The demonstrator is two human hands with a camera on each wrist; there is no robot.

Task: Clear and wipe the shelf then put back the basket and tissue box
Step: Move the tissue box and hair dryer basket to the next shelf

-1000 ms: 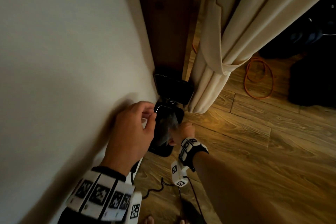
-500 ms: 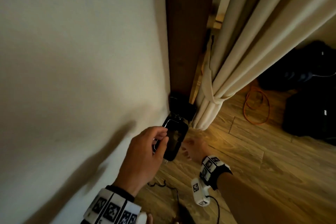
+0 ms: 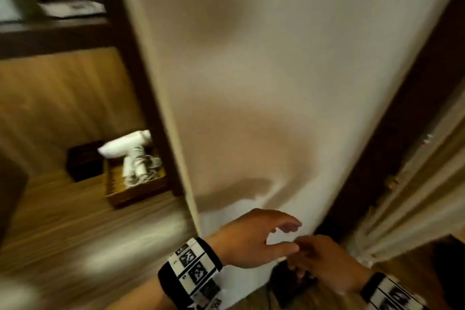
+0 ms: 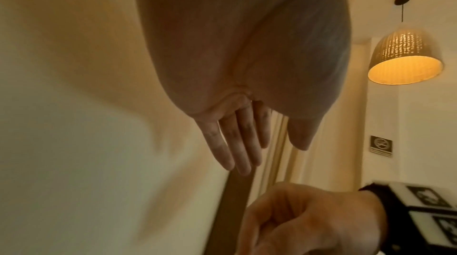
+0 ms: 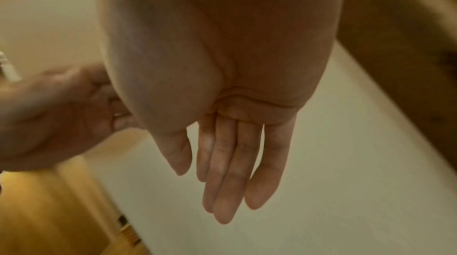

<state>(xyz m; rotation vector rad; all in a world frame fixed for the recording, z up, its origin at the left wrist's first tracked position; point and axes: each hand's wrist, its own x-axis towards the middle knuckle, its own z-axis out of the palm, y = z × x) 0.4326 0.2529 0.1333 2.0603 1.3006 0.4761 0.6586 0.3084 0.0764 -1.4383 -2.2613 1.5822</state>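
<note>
Head view: left hand (image 3: 254,239) and right hand (image 3: 324,262) meet low before the white wall (image 3: 276,83), fingers straight and slack, holding nothing. On the wooden shelf (image 3: 75,209) at left, well apart from both hands, the basket (image 3: 136,189) holds a white hair dryer (image 3: 128,148); the dark tissue box (image 3: 84,161) stands just beside it.

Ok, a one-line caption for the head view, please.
Both hands, left hand and right hand, empty by a cream wall; shallow woven basket and dark tissue box sit on the wooden shelf.
</note>
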